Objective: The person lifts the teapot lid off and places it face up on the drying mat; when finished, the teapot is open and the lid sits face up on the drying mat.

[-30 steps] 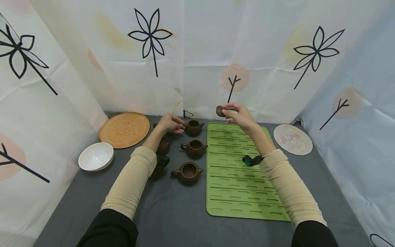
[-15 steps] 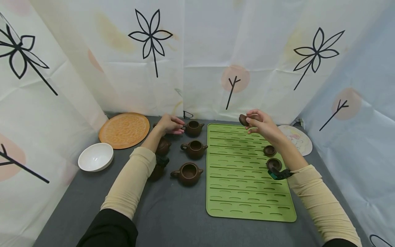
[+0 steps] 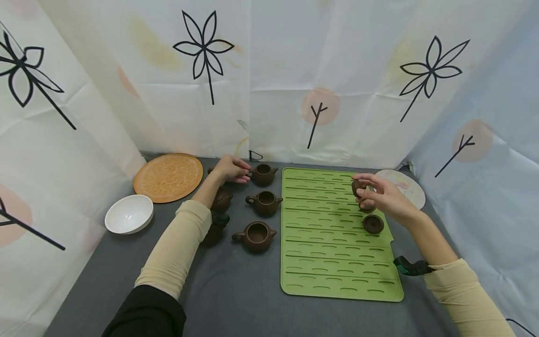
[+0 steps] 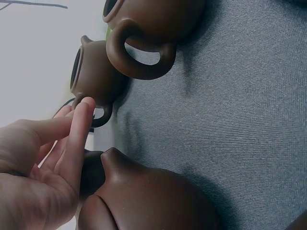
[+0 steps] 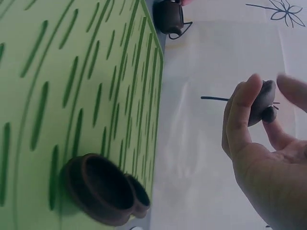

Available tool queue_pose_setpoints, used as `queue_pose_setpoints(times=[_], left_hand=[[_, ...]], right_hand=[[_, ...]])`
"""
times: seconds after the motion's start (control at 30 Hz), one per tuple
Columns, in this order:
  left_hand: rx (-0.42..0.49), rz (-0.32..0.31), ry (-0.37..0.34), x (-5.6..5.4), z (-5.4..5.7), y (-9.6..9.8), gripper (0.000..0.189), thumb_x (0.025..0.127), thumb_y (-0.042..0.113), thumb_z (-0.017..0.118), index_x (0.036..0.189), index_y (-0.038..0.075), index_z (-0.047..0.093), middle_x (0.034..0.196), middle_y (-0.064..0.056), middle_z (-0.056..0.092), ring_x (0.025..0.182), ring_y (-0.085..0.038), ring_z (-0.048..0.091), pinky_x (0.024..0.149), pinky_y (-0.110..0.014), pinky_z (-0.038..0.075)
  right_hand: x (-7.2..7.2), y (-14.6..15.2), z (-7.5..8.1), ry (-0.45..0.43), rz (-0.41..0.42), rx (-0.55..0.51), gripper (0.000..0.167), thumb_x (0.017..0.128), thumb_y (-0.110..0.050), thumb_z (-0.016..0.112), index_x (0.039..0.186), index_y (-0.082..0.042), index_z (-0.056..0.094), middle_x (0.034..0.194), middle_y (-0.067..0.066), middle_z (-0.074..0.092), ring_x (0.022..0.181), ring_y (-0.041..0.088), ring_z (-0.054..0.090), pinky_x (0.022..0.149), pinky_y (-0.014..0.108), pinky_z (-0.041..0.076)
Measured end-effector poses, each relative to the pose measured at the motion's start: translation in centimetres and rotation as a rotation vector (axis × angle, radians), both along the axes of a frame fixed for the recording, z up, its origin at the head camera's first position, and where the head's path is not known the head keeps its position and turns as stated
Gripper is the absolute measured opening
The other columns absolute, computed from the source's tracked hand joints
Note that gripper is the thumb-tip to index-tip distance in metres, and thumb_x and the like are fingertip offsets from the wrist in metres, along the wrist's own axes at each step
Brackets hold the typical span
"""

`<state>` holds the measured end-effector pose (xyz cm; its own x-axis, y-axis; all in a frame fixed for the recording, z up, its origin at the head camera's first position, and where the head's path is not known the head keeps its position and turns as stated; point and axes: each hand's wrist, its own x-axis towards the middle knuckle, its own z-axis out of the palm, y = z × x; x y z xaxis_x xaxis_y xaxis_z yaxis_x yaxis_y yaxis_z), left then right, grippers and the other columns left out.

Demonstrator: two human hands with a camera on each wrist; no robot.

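Observation:
My left hand (image 3: 230, 169) pinches the handle of the far lidless brown teapot (image 3: 263, 174), thumb and fingertips right at its loop in the left wrist view. Two more lidless teapots, a middle one (image 3: 266, 203) and a near one (image 3: 257, 237), stand in the same column. Beneath my left forearm, lidded teapots (image 3: 221, 200) are partly hidden. My right hand (image 3: 385, 196) holds a small brown teapot lid (image 5: 263, 103) between thumb and fingers, tilted on edge over the green mat (image 3: 328, 262). Two lids lie upturned there; the nearer lid (image 3: 373, 224) shows fully, the other is partly covered by my fingers.
An orange round placemat (image 3: 168, 178) and a white bowl (image 3: 129, 214) sit at the left. A pale patterned round mat (image 3: 404, 187) lies at the back right, partly behind my right hand. Printed curtains (image 3: 278, 61) close off the back and sides.
My right hand has carried the lid rightward and down from near the curtain to above the mat's right side. My left hand stays at the far teapot.

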<state>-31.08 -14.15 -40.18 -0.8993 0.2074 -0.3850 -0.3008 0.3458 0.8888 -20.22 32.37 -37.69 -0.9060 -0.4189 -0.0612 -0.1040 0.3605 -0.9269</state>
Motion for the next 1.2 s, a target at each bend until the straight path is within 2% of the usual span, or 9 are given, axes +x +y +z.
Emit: queue_pose_setpoints(times=[0.07,0.17,0.3,0.53,0.67,0.83,0.97,1.03,1.2], left_hand=[[-0.007,-0.001,0.002,0.1,0.3,0.0,0.035,0.108,-0.004,0.058,0.142,-0.01,0.064,0.148,-0.035,0.061,0.107,-0.033,0.081,0.111,-0.054,0.058],[-0.019,-0.001,0.026,0.0,-0.3,0.0,0.034,0.109,-0.002,0.059,0.141,-0.008,0.066,0.145,-0.033,0.064,0.112,-0.036,0.08,0.111,-0.054,0.059],[-0.025,0.0,0.059,-0.5,-1.4,-0.1,0.031,0.109,0.001,0.06,0.139,-0.004,0.069,0.141,-0.03,0.067,0.114,-0.037,0.079,0.109,-0.053,0.06],[-0.024,0.003,0.078,-0.8,-1.8,-0.3,0.031,0.109,-0.001,0.06,0.138,-0.005,0.069,0.14,-0.03,0.066,0.087,-0.018,0.079,0.105,-0.052,0.063],[-0.026,0.0,0.091,-0.8,-1.8,-0.2,0.03,0.109,-0.001,0.06,0.137,-0.005,0.069,0.139,-0.03,0.067,0.083,-0.015,0.079,0.104,-0.052,0.063],[-0.032,-0.001,0.094,-0.9,-1.9,-0.2,0.03,0.109,0.0,0.06,0.136,-0.005,0.07,0.14,-0.031,0.067,0.084,-0.015,0.08,0.103,-0.051,0.064],[-0.032,0.001,0.089,-0.9,-2.0,-0.3,0.03,0.109,0.0,0.06,0.136,-0.005,0.07,0.14,-0.031,0.066,0.083,-0.015,0.079,0.105,-0.052,0.063],[-0.031,0.001,0.086,-0.8,-2.0,-0.3,0.03,0.109,0.0,0.06,0.136,-0.005,0.07,0.14,-0.031,0.066,0.082,-0.015,0.079,0.105,-0.053,0.062],[-0.033,-0.004,0.091,-0.8,-2.1,-0.3,0.029,0.109,0.0,0.06,0.136,-0.006,0.07,0.14,-0.032,0.067,0.077,-0.011,0.078,0.103,-0.051,0.063]], right_hand=[[0.7,0.4,-0.5,0.01,-0.015,0.04,0.042,0.113,-0.016,0.06,0.152,-0.013,0.046,0.145,0.012,0.049,0.102,0.009,0.074,0.084,0.031,0.066],[1.7,0.8,-1.3,0.033,-0.001,0.047,0.044,0.112,-0.011,0.061,0.152,-0.009,0.045,0.144,0.012,0.052,0.106,0.012,0.078,0.088,0.035,0.068],[2.5,1.3,-2.5,0.007,0.045,-0.025,0.045,0.115,-0.009,0.054,0.157,-0.005,0.038,0.145,0.004,0.051,0.114,0.016,0.079,0.097,0.032,0.067],[3.0,1.9,-4.2,-0.141,0.114,-0.241,0.051,0.116,-0.005,0.047,0.163,-0.003,0.028,0.151,-0.011,0.056,0.127,0.016,0.075,0.111,0.029,0.058],[3.3,1.8,-4.9,-0.191,0.092,-0.29,0.053,0.116,-0.006,0.046,0.165,-0.002,0.026,0.157,-0.002,0.05,0.126,0.017,0.076,0.113,0.028,0.057],[3.6,1.5,-5.2,-0.217,0.02,-0.21,0.068,0.115,-0.009,0.054,0.169,0.008,0.016,0.171,0.034,0.018,0.12,0.012,0.078,0.108,0.026,0.06],[3.7,1.3,-5.4,-0.202,0.003,-0.119,0.074,0.114,-0.011,0.057,0.169,0.011,0.012,0.177,0.037,0.001,0.115,0.007,0.078,0.103,0.022,0.062],[3.7,1.2,-5.6,-0.182,-0.005,-0.06,0.073,0.113,-0.011,0.059,0.168,0.011,0.016,0.178,0.037,0.002,0.112,0.006,0.079,0.099,0.02,0.063],[3.7,0.8,-6.1,-0.128,0.007,0.045,0.067,0.11,-0.003,0.061,0.165,0.012,0.027,0.167,0.044,0.027,0.107,0.013,0.082,0.096,0.027,0.066]])
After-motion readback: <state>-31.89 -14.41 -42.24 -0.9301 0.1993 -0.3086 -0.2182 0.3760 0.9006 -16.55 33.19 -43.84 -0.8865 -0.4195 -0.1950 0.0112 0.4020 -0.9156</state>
